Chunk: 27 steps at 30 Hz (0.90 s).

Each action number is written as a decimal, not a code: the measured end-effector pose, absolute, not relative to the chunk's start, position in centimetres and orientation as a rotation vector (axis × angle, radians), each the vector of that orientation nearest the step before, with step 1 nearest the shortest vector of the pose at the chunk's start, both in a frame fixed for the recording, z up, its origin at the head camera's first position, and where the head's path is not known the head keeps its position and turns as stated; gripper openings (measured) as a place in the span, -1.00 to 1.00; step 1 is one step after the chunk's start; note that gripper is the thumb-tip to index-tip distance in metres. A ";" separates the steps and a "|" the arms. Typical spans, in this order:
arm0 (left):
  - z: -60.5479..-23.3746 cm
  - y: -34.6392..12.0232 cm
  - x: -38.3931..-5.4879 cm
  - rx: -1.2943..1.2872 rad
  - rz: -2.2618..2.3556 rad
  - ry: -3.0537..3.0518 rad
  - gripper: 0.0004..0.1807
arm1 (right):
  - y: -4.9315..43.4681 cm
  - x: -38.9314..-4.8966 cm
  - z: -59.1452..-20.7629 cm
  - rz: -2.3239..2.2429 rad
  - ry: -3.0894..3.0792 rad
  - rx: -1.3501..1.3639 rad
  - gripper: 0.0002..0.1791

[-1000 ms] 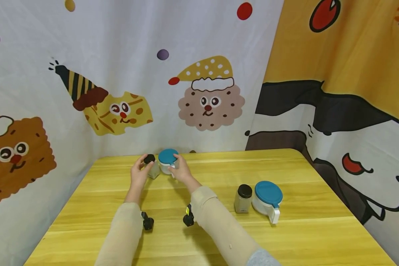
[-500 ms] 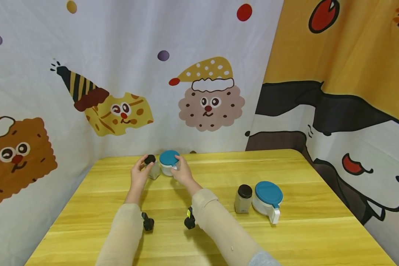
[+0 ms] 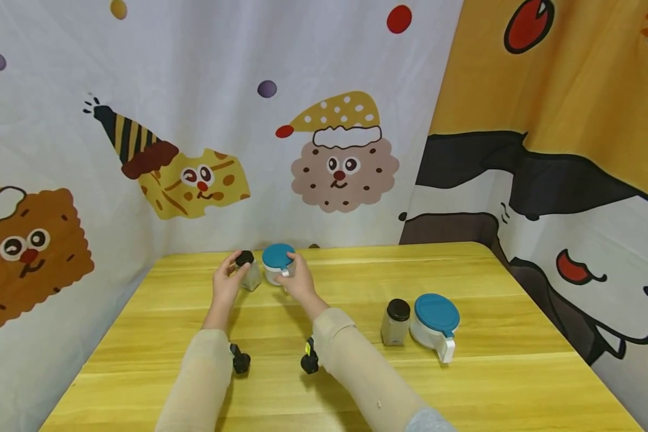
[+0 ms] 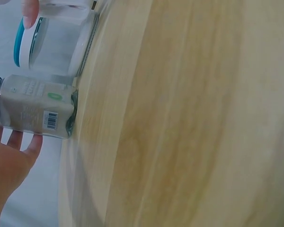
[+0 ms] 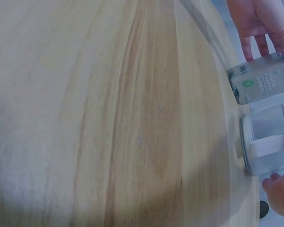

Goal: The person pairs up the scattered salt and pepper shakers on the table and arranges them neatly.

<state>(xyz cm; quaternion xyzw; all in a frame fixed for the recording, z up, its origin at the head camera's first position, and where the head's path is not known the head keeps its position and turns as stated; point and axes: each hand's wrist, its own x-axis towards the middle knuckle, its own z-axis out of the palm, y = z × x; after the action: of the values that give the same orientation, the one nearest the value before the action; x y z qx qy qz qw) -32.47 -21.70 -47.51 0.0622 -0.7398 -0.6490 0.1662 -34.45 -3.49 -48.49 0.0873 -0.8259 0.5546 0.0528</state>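
At the table's far left, my left hand [image 3: 228, 287] grips a square glass spice jar [image 3: 252, 278] by its black lid. Several fingers lie along the jar's side in the left wrist view, where a barcode and green mark show on the spice jar [image 4: 38, 106]. Close to its right, my right hand [image 3: 301, 283] holds a clear seasoning pot [image 3: 276, 257] with a blue lid and white handle. The right wrist view shows that seasoning pot [image 5: 267, 124] upright beside the jar, a narrow gap between them. Both stand on the table or just at its surface.
A second black-lidded spice jar [image 3: 395, 327] and a second blue-lidded seasoning pot [image 3: 436, 312] stand side by side at right on the wooden table [image 3: 491, 384]. A patterned curtain [image 3: 194, 120] hangs right behind the table's far edge.
The seasoning pot in my right hand has shifted slightly to the right, away from the spice jar. My left hand has stayed on its jar.
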 end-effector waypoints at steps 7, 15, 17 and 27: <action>-47.2 -21.7 -32.5 0.219 -1.872 -2.096 -0.48 | -3.5 -34.3 -48.5 1.648 -2.503 0.260 -0.21; -47.4 -21.6 -32.5 0.216 -1.871 -2.072 -0.49 | -3.3 -34.2 -48.6 1.646 -2.470 0.246 -0.21; -47.4 -21.5 -32.5 0.219 -1.872 -2.076 -0.48 | -3.3 -34.2 -48.7 1.645 -2.465 0.235 -0.23; -47.4 -21.3 -32.3 0.240 -1.880 -2.066 -0.49 | -4.0 -34.1 -48.1 1.614 -2.420 0.119 -0.26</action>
<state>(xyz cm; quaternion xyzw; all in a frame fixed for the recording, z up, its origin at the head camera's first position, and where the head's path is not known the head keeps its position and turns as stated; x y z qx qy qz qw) -32.34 -21.31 -47.43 0.0845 -0.7264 -0.6610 0.1681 -34.10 -4.05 -48.07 0.0405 -0.8258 0.5506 0.1148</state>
